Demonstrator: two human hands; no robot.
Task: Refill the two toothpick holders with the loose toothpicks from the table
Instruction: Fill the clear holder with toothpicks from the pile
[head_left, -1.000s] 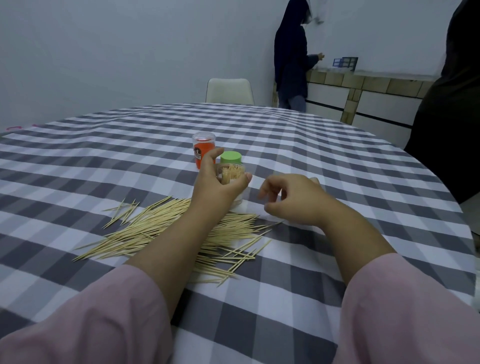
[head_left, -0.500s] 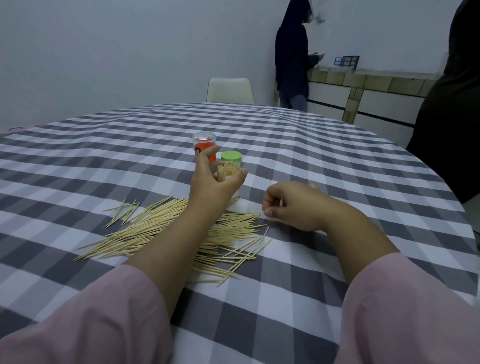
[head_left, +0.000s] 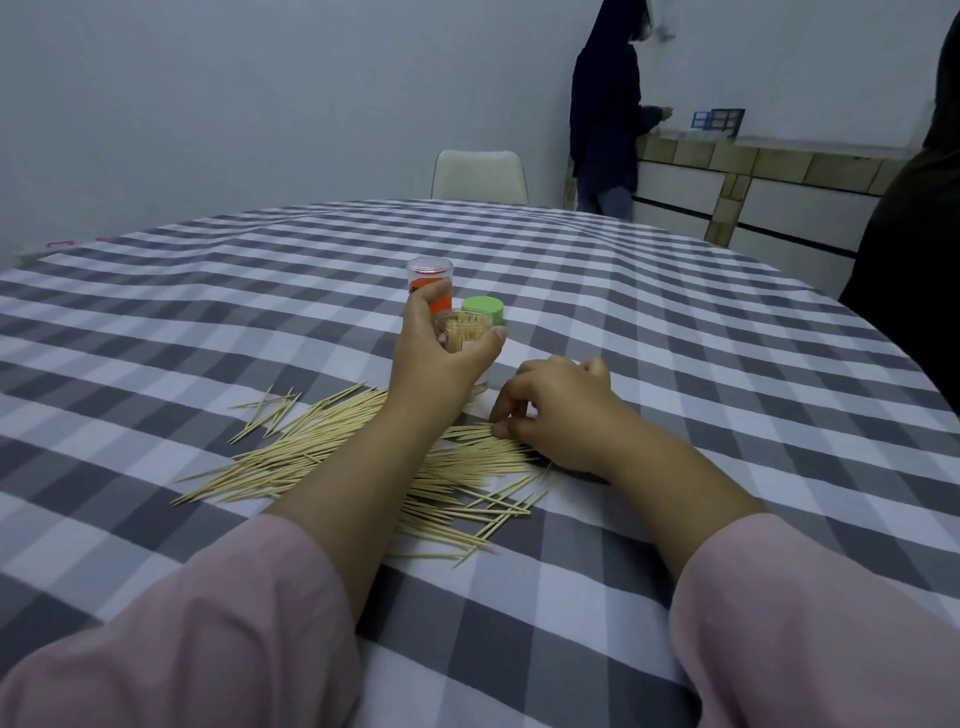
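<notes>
My left hand (head_left: 441, 364) wraps around a clear toothpick holder (head_left: 462, 332) that stands upright on the table, partly filled with toothpicks. Behind it lies its green lid (head_left: 483, 310), and further back stands a second holder with an orange label (head_left: 430, 280). A spread pile of loose toothpicks (head_left: 363, 457) lies on the cloth under my left forearm. My right hand (head_left: 556, 410) rests on the right end of the pile, fingertips pinched down on the toothpicks there.
The round table wears a grey and white checked cloth (head_left: 675, 338). A white chair (head_left: 480, 176) stands at the far side. One person (head_left: 605, 114) stands at a tiled counter at the back right; another dark figure (head_left: 914, 249) is at the right edge.
My right hand has dropped from beside the holder down and left onto the right end of the toothpick pile. My left hand stays on the holder.
</notes>
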